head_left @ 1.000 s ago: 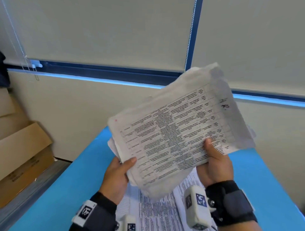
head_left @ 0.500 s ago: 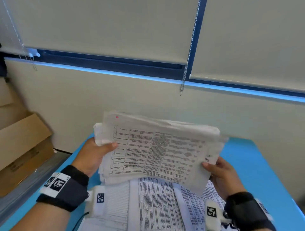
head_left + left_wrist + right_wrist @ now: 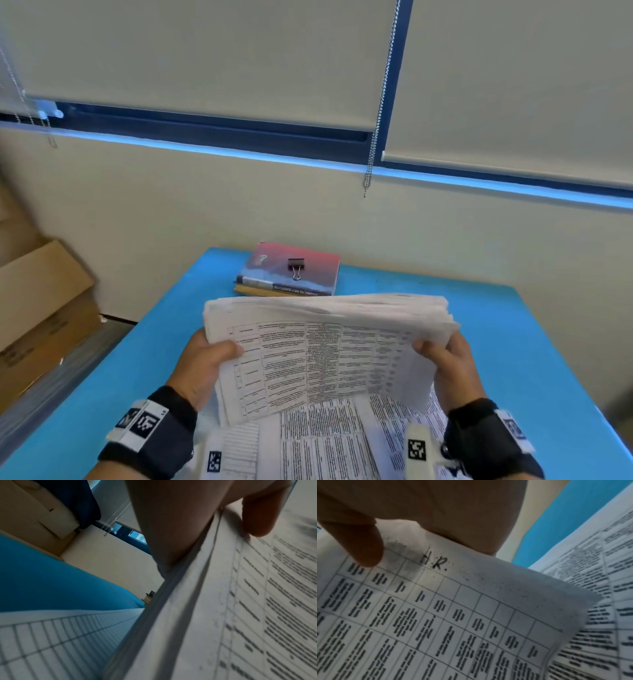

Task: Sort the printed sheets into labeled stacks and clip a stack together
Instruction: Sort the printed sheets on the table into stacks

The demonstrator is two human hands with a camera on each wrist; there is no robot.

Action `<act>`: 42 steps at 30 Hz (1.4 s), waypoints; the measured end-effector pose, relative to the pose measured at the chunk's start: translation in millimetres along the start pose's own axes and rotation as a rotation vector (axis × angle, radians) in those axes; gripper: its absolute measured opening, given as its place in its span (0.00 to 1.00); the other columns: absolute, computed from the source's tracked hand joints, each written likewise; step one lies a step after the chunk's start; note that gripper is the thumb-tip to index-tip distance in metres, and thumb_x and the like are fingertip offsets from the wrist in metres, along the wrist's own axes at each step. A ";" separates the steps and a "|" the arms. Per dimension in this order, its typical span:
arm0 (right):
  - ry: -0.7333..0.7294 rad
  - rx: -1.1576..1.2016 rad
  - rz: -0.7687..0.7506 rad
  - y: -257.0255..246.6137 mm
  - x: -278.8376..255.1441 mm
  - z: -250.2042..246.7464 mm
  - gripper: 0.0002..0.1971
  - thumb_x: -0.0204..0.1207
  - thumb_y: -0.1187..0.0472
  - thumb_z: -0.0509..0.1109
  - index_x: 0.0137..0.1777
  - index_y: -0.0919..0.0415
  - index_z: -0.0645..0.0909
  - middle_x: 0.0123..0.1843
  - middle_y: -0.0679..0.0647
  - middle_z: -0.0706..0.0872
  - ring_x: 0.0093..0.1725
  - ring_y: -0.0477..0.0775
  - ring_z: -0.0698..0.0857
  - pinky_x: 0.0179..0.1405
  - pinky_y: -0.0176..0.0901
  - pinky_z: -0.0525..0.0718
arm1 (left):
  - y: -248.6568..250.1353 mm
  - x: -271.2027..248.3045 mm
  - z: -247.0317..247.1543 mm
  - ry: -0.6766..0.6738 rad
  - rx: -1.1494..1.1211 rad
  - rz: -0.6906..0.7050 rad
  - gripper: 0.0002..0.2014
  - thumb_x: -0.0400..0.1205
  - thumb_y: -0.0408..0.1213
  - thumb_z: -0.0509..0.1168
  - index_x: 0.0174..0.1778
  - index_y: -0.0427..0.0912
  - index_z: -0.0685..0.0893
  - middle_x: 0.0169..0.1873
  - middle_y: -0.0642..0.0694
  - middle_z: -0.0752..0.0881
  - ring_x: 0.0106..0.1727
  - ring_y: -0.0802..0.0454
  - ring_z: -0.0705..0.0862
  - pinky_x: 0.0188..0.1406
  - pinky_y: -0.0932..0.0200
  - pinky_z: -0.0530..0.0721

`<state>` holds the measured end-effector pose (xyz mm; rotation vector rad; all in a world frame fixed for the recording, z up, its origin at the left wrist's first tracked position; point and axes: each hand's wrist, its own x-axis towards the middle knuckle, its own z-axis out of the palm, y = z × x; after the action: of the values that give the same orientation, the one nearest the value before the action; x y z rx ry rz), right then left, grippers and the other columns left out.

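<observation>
left hand (image 3: 202,363) grips sheet stack (image 3: 325,349) | right hand (image 3: 448,366) grips opposite edge | binder clip (image 3: 296,268) on books (image 3: 291,270)

Thick sheet stack (image 3: 325,356), table-print top page marked "H.R.", held tilted above more printed sheets (image 3: 329,442) lying flat; black binder clip (image 3: 296,268) sits farther back.

Right hand (image 3: 423,511) holding a printed sheet (image 3: 453,615) marked "H.R."

The thumb (image 3: 363,543) pressed on the top of the sheet, just beside the handwritten letters, and the page under it carried a table with blurred text. More printed pages (image 3: 599,588) lay lower at the right, on a blue table (image 3: 565,520).
</observation>
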<state>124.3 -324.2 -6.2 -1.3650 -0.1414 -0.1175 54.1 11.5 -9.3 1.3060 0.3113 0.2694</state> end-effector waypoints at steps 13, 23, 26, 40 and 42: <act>-0.035 -0.058 0.007 -7.2 18.1 4.2 0.22 0.63 0.82 0.59 0.34 0.58 0.89 0.31 0.48 0.88 0.33 0.47 0.85 0.35 0.42 0.82 | -3.0 -8.9 5.3 0.030 0.053 0.051 0.17 0.56 0.25 0.63 0.39 0.35 0.88 0.31 0.43 0.91 0.41 0.38 0.87 0.44 0.50 0.81; -0.047 -0.062 0.066 -7.0 14.5 2.7 0.18 0.52 0.75 0.65 0.34 0.57 0.91 0.34 0.54 0.89 0.39 0.54 0.86 0.45 0.50 0.83 | 9.5 4.0 6.8 0.011 0.113 0.062 0.18 0.54 0.26 0.60 0.38 0.34 0.85 0.26 0.49 0.89 0.41 0.40 0.82 0.41 0.53 0.77; -0.013 -0.239 0.045 -3.1 9.6 3.9 0.16 0.68 0.82 0.70 0.38 0.61 0.91 0.40 0.61 0.92 0.43 0.59 0.89 0.51 0.62 0.85 | 9.9 6.3 4.3 -0.051 0.215 0.028 0.17 0.55 0.27 0.62 0.39 0.36 0.86 0.28 0.47 0.91 0.43 0.38 0.85 0.41 0.54 0.79; -0.151 -0.602 -0.411 -84.7 -15.9 87.9 0.07 0.71 0.68 0.70 0.38 0.56 0.84 0.32 0.58 0.86 0.29 0.49 0.80 0.31 0.46 0.81 | 130.9 -17.3 65.1 -0.452 1.479 0.696 0.07 0.74 0.47 0.64 0.46 0.54 0.82 0.43 0.56 0.86 0.49 0.52 0.84 0.49 0.57 0.79; -0.058 -0.661 -0.464 -89.6 -14.2 88.7 0.04 0.69 0.58 0.73 0.37 0.53 0.81 0.30 0.50 0.84 0.31 0.49 0.79 0.31 0.45 0.80 | 126.5 -14.9 56.5 -0.415 1.229 0.621 0.10 0.79 0.40 0.65 0.31 0.49 0.77 0.24 0.54 0.79 0.27 0.56 0.77 0.29 0.58 0.74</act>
<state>92.6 -255.3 95.5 -1.9746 -0.5014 -0.5517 58.9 -14.2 127.6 2.6186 -0.3862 0.3246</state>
